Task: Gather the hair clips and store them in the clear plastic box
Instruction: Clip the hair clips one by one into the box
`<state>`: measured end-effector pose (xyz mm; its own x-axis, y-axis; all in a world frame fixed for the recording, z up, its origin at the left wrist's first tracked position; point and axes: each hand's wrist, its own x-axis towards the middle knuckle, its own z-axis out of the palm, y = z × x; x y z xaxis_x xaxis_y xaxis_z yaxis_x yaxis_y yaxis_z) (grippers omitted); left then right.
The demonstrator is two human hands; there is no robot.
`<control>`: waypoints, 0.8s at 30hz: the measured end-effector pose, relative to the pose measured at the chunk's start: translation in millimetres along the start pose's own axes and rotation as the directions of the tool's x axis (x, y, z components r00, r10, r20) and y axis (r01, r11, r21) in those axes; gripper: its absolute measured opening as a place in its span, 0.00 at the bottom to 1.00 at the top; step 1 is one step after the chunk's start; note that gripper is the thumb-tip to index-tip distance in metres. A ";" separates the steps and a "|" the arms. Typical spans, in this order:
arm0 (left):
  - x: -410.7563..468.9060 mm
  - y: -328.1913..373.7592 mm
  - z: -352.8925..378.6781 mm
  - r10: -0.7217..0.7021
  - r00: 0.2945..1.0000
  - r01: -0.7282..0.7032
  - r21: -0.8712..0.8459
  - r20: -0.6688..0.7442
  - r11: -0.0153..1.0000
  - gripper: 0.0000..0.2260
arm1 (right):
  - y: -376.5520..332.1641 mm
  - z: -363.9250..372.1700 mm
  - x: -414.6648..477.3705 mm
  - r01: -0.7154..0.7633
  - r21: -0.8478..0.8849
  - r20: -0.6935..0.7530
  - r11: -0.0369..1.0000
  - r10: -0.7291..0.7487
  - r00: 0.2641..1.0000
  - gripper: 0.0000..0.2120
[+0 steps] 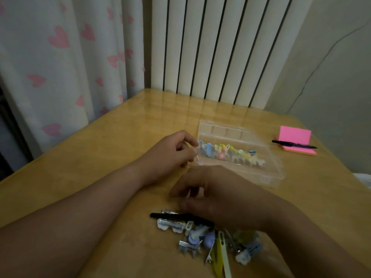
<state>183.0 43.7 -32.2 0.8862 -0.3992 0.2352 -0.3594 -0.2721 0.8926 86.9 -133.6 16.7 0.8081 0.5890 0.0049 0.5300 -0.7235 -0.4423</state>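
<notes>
Left hand has thumb and forefinger curled in, pinching the end wall of the clear rectangular plastic box, right by the first blue clip. Right hand is motion-blurred, fingers curled downward, so honestly can't tell if it's got anything in it.

Box sits open on the tan wooden table, lid lying open on its far side. A tidy row of small pastel hair clips (blue, pink, yellow, white) stands along the inside.

On the camera side of the box, partly under the right hand, is the messy pile of loose hair clips: silver metal ones, pale blue, white, a long yellow one. A long black clip lies along the pile's box-facing edge.

Right of the box and apart from it, a pink sticky-note pad has a black pen lying across it.
</notes>
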 end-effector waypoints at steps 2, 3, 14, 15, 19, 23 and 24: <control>1.5 -3.0 0.3 -0.002 1.000 0.002 0.005 -0.001 1.000 0.07 | -3.1 4.0 0.9 0.038 -0.019 0.043 0.999 -0.037 0.998 0.10; 2.2 -4.1 0.6 0.000 1.000 0.000 0.000 -0.003 1.000 0.06 | -3.8 3.3 0.9 0.042 -0.030 0.064 0.999 -0.040 0.997 0.11; 2.4 -2.6 0.0 -0.006 1.000 0.006 0.004 0.002 1.000 0.06 | 1.0 4.9 4.9 0.061 -0.060 -0.046 0.996 -0.064 0.997 0.03; 2.1 -1.3 -0.1 0.001 1.000 -0.001 -0.004 0.008 1.000 0.06 | 3.0 2.9 4.7 0.040 -0.004 -0.123 0.999 -0.040 0.992 0.03; -0.3 2.6 0.7 0.034 0.999 -0.034 0.012 0.029 0.999 0.08 | 24.6 -19.8 3.0 -0.075 0.173 -0.471 0.982 0.149 0.869 0.03; 0.9 -0.9 0.7 0.021 1.000 -0.021 0.006 0.021 1.000 0.05 | 82.1 -62.3 10.6 -0.314 0.205 -0.608 0.927 0.371 0.702 0.02; 1.6 -1.9 0.6 0.019 1.000 -0.019 0.007 0.020 1.000 0.05 | 97.0 -70.3 12.8 -0.385 0.183 -0.605 0.905 0.412 0.681 0.03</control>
<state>184.9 43.0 -33.8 0.8734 -0.4213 0.2444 -0.3782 -0.2705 0.8853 166.7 -221.7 37.0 0.9246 -0.1147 0.3632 0.1213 -0.8153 -0.5662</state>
